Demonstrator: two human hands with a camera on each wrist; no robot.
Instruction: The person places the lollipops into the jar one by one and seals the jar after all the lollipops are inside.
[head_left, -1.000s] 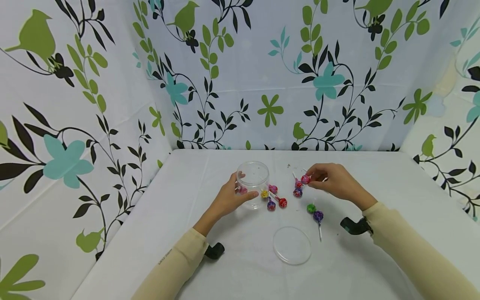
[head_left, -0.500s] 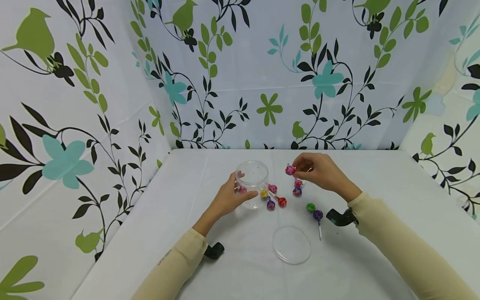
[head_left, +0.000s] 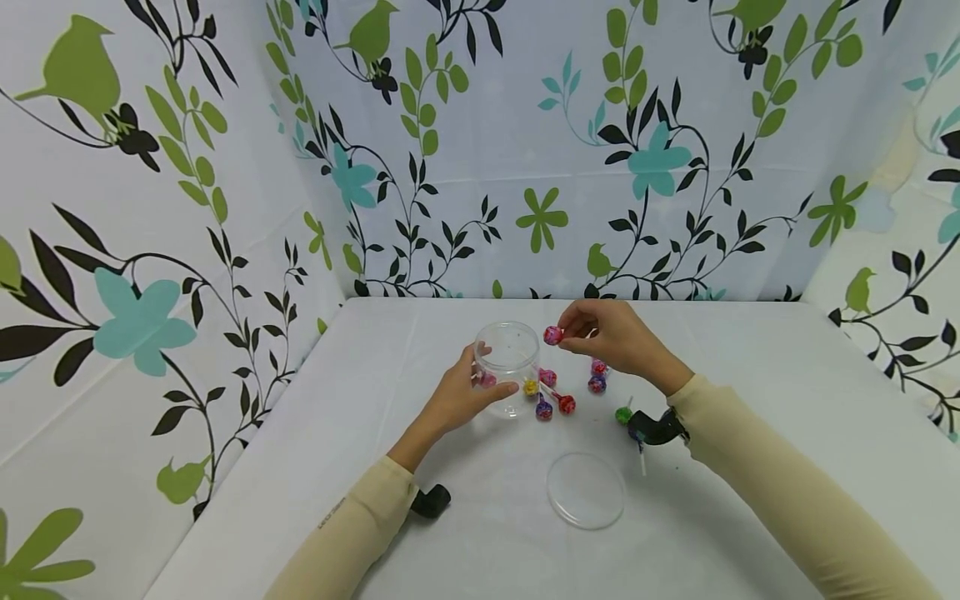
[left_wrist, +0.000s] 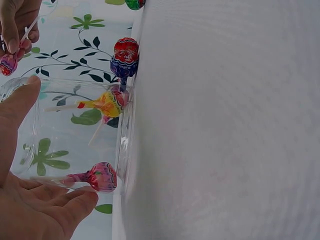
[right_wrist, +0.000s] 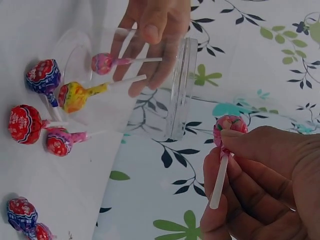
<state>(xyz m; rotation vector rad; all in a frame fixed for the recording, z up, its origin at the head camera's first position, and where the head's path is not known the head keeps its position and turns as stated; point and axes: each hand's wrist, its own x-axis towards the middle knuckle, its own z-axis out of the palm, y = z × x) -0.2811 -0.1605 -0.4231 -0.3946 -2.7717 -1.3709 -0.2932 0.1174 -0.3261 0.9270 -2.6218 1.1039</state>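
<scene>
My left hand (head_left: 459, 398) holds a clear round jar (head_left: 508, 357), which stands upright and uncovered on the table. Inside it are a yellow lollipop (right_wrist: 74, 99) and a pink lollipop (right_wrist: 103, 63). My right hand (head_left: 618, 340) pinches another pink lollipop (head_left: 552, 335) just right of the jar's rim, above the table; its white stick shows in the right wrist view. Touching or close beside the jar's right side lie a red lollipop (head_left: 566, 405), a purple-blue one (head_left: 543, 409) and a pink-red one (head_left: 548, 377).
Farther right on the white table (head_left: 480, 533) lie a purple-red lollipop (head_left: 597, 384) and a pink-red one (head_left: 598, 367). A green lollipop (head_left: 623, 415) sits nearer, by a purple one mostly hidden behind the right wrist camera (head_left: 656, 427). A clear round lid (head_left: 586, 492) lies in front.
My right hand has carried the pink lollipop left and slightly up, from above the right-hand lollipops to near the jar's rim. My left hand and the jar have stayed put.
</scene>
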